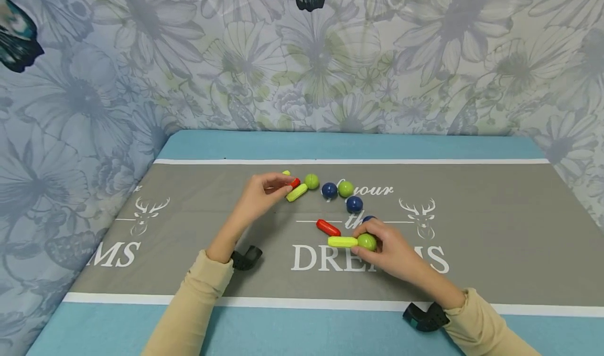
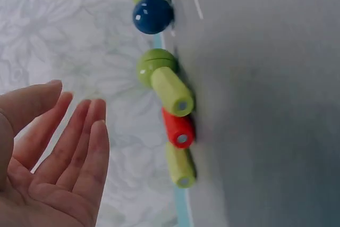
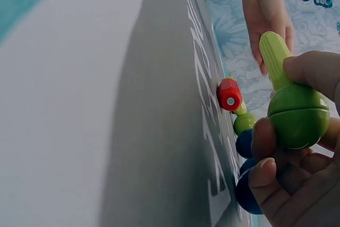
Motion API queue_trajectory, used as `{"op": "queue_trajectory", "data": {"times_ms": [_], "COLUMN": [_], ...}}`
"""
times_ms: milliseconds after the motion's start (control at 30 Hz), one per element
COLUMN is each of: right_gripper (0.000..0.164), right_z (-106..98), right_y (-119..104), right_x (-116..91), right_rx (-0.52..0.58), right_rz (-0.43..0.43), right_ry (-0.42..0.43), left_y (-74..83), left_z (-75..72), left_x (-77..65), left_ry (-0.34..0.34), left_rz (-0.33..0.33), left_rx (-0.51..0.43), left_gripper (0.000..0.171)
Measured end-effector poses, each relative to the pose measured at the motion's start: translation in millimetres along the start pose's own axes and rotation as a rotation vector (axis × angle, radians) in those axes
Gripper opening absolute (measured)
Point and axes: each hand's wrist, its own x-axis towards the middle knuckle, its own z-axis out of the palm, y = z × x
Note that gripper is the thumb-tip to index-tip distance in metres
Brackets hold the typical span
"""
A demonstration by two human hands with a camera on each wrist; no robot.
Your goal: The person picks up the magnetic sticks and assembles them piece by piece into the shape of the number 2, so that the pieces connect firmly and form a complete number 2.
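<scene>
My right hand [image 1: 389, 251] pinches a green ball [image 3: 298, 118] between thumb and fingers. A yellow-green rod [image 3: 274, 59] sticks out from that ball, pointing left in the head view. Just beyond it lies a red rod [image 1: 327, 227] with a metal disc in its end. My left hand [image 2: 58, 168] has loosely extended fingers and nothing in its grasp. It hovers beside a second red rod [image 2: 179, 131], which lies between two yellow-green rods [image 2: 172, 95]. The nearer of these meets another green ball [image 1: 312, 181].
Blue balls [image 1: 354, 204] and a green ball [image 1: 346, 189] lie mid-mat; one more blue ball [image 1: 369, 218] is partly hidden behind the right fingers. The grey printed mat [image 1: 509, 240] covers a blue table [image 1: 330, 330]. A floral wall hanging [image 1: 330, 73] stands behind.
</scene>
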Motion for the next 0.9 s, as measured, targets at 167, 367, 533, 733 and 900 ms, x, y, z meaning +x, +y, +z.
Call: {"op": "queue_trajectory", "data": {"times_ms": [167, 367, 533, 733, 900], "right_gripper": [0.017, 0.017, 0.018, 0.018, 0.018], "right_z": [2.8, 6.3, 5.8, 4.7, 4.6], "right_y": [1.9, 1.8, 1.6, 2.4, 3.5], "right_x": [-2.6, -2.7, -1.4, -0.5, -0.7], "right_rx": [-0.001, -0.001, 0.013, 0.004, 0.001], "right_rz": [0.024, 0.027, 0.009, -0.002, -0.001], "right_ry": [-0.012, -0.03, -0.045, -0.055, -0.06], "left_y": [-9.5, -18.2, -15.5, -9.6, -14.2], "left_z": [14.5, 26.3, 32.1, 39.3, 43.4], "left_x": [15.5, 33.1, 39.8, 45.6, 49.1], "left_ry": [-0.023, -0.06, -0.131, -0.189, -0.194], "left_rz": [0.027, 0.048, 0.077, 0.123, 0.073], "left_rx": [0.033, 0.293, 0.324, 0.346, 0.437], "left_gripper": [0.034, 0.046, 0.048, 0.047, 0.045]}}
